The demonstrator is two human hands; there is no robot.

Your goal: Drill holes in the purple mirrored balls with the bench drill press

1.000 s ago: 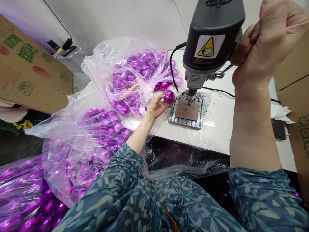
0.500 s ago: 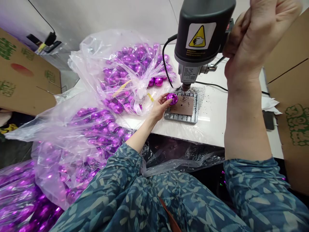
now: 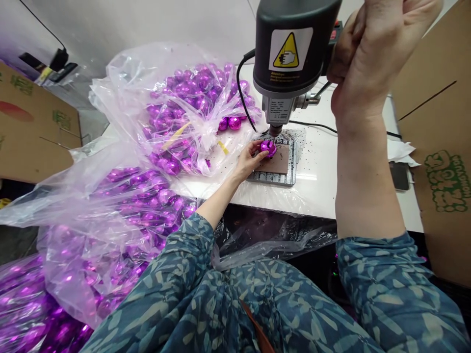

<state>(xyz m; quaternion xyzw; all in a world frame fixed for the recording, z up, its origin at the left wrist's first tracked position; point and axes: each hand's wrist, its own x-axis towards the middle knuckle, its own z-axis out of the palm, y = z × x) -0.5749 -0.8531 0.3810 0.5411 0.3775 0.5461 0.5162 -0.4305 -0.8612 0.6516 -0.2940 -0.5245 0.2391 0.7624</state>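
Note:
Between the fingertips of my left hand (image 3: 250,161) is a shiny purple faceted ball (image 3: 268,148). It sits under the chuck (image 3: 275,130) of a drill press (image 3: 294,54), over a brown board (image 3: 274,164) on the grey metal base (image 3: 291,177). A dark spot shows on top of the ball. My right hand (image 3: 371,54) is raised at the right of the drill head, fingers closed round a handle that the hand mostly hides. The drill bit's tip is too small to make out.
Clear plastic bags (image 3: 125,98) full of purple balls (image 3: 206,86) cover the left side. Dark shavings lie on the white table (image 3: 316,181). A black cable (image 3: 312,125) runs behind the base. Cardboard boxes (image 3: 437,147) stand at right and left; a phone-like dark object (image 3: 399,175) lies at right.
My left hand has moved the purple ball right, from the board's left edge to beneath the chuck. My right hand keeps its grip. The whole view has shifted slightly.

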